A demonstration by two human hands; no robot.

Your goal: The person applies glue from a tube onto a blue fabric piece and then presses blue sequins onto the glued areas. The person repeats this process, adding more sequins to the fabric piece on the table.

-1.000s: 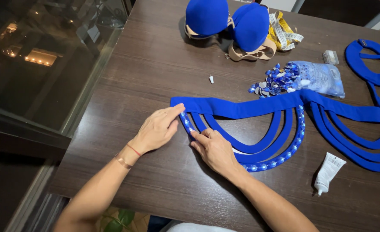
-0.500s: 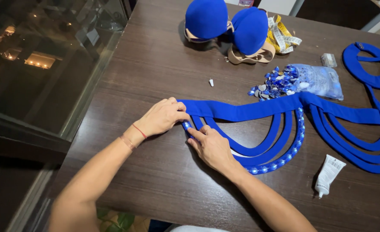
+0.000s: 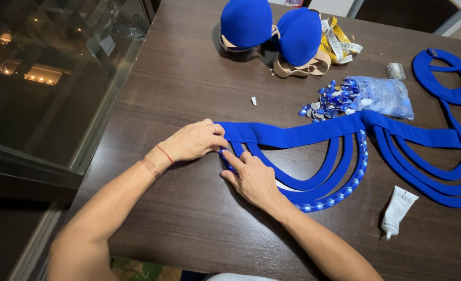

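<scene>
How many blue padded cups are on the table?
2, side by side at the table's far edge: left cup, right cup beside the yellow measuring tape. None seem hidden.

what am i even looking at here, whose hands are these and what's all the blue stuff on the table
The picture comes from a camera worn on a person's head, looking down at their own two bare hands over a dark wooden table. The left hand and the right hand both press on the end of a blue fabric piece made of a band with curved strips hanging from it. One strip carries a row of blue gems. Farther back lie two blue padded cups, a yellow measuring tape and a plastic bag of blue gems, some spilled out. A small white tube lies at the right, and a tiny white cap near the middle.
</scene>
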